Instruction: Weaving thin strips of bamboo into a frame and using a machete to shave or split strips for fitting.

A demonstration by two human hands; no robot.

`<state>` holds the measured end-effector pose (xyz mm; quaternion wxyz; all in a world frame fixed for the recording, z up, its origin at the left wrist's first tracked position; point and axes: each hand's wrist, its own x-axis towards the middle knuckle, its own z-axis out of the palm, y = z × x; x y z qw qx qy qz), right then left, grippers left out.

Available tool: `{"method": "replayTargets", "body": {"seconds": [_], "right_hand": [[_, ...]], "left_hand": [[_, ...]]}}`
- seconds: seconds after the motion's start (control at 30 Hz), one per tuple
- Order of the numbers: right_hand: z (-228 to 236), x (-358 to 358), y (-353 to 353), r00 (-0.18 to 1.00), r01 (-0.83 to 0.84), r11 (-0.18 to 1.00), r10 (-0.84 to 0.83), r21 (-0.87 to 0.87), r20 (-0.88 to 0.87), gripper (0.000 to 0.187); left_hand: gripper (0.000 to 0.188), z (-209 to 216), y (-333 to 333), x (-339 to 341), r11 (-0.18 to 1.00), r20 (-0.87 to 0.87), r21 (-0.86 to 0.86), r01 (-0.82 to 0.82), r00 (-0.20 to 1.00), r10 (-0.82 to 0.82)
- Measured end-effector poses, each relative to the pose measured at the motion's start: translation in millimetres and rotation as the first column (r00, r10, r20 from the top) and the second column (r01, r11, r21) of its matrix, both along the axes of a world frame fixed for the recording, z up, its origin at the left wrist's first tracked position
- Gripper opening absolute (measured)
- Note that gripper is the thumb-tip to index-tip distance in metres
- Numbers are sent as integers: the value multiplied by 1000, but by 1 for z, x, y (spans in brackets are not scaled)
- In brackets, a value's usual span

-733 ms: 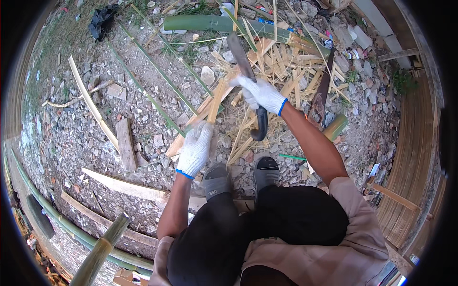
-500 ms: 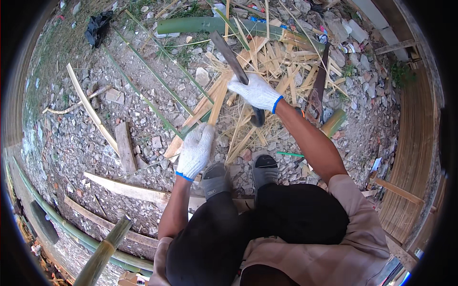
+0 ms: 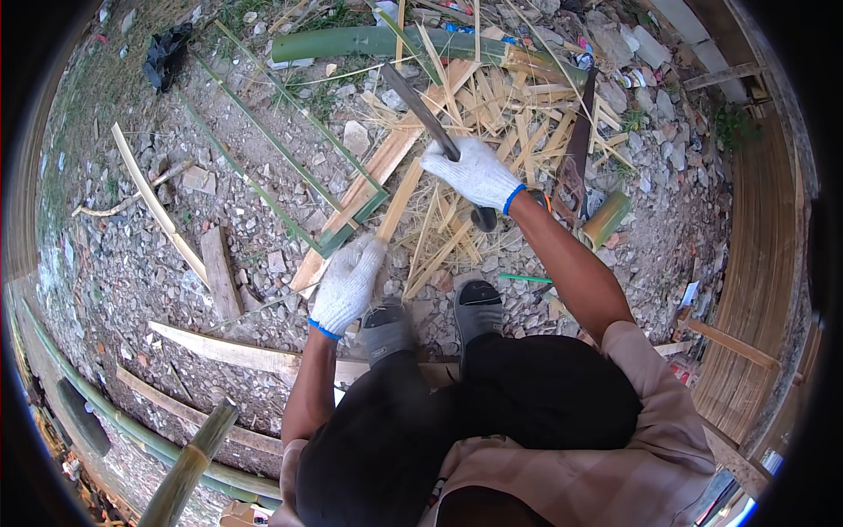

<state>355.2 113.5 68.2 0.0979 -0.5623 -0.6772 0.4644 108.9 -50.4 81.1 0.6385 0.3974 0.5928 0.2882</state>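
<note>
while right hand (image 3: 474, 173) has fingers clamped round knife (image 3: 420, 111), left hand (image 3: 349, 277) grips near end of bamboo strip (image 3: 401, 200), rest running out beyond its fingers. rubble ground (image 3: 167, 299) under both; split scraps (image 3: 536, 123) beyond right fingers, slatted panel (image 3: 746, 290) well to their right. tag on left shoe (image 3: 386, 329) unreadable. vs earliest frame, knife leans further left.

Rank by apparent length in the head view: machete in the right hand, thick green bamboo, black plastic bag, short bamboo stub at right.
1. Thick green bamboo
2. Machete, partly covered by the right hand
3. Black plastic bag and short bamboo stub: too alike to rank
</note>
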Motion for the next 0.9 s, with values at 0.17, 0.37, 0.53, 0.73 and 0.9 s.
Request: {"method": "replayTargets", "body": {"seconds": [0.17, 0.37, 0.53, 0.73, 0.9], "right_hand": [[-1, -5, -3, 993, 88, 995, -90, 36, 74, 40], [22, 26, 14, 987, 81, 994, -90, 75, 130, 43], [25, 23, -21, 986, -8, 986, -20, -167, -165, 35], [-4, 30, -46, 615, 303, 748, -627, -591, -478, 30], [17, -6, -117, 522, 427, 600, -775, -676, -357, 30]], "left_hand": [[36, 4, 8, 12, 1000, -24, -26, 9, 1000, -10], [37, 9, -3, -1, 998, 2, -41, 43, 999, -43], [41, 3, 6, -8, 994, 7, -2, 110, 994, -110], [82, -45, 17, -19, 875, 504, -15, -483, 753, 424], [70, -43, 8, 54, 924, 285, 249, -292, 933, 218]]}}
